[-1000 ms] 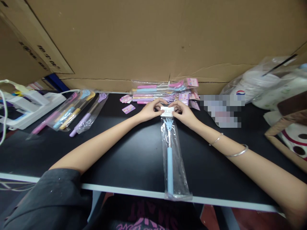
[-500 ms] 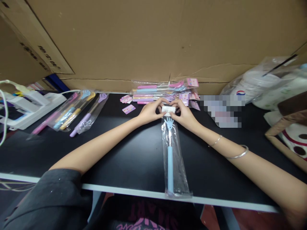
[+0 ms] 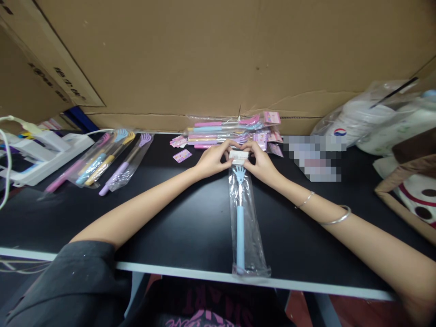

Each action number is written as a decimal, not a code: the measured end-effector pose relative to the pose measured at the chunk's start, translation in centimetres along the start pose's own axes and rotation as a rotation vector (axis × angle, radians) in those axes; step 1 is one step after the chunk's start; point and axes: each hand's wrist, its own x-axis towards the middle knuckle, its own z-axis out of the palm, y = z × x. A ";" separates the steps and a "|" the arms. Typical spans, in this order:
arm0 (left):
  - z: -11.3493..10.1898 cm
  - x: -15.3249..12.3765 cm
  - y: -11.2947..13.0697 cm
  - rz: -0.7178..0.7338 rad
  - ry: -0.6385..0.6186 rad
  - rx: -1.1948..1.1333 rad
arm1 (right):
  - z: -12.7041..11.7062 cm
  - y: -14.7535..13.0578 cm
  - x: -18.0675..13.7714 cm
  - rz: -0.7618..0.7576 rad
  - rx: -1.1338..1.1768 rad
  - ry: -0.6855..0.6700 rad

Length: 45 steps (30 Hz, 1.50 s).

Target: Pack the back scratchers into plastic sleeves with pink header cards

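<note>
Your left hand (image 3: 213, 160) and right hand (image 3: 261, 163) pinch the white card (image 3: 239, 156), the blue scratcher (image 3: 240, 234) on their near side.

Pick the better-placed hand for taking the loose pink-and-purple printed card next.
Left, likely: the left hand is nearer the loose pink-and-purple printed card; the right hand sits farther across. Both hold the white rectangular card at the far end of the clear plastic bag, so left would release first.
</note>
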 end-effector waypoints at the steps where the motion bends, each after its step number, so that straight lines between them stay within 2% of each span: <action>1: 0.0 0.0 0.0 0.000 -0.002 -0.004 | 0.0 0.1 0.0 -0.004 0.002 0.005; 14: 0.2 0.0 -0.5 0.023 0.013 -0.062 | 0.0 0.2 0.0 0.100 -0.041 0.013; 23: 0.2 0.1 -0.9 0.034 0.031 -0.208 | -0.1 0.6 0.0 0.101 0.058 0.001; 28: -0.1 0.1 -0.5 -0.001 0.035 -0.213 | -0.1 0.5 0.0 0.098 0.059 0.009; 38: 0.4 0.1 -1.3 0.006 0.048 -0.188 | -0.3 -0.3 0.0 0.081 0.020 0.168; 45: -0.1 0.2 -0.6 -0.005 0.029 -0.223 | -0.1 -0.3 0.0 0.066 -0.081 0.057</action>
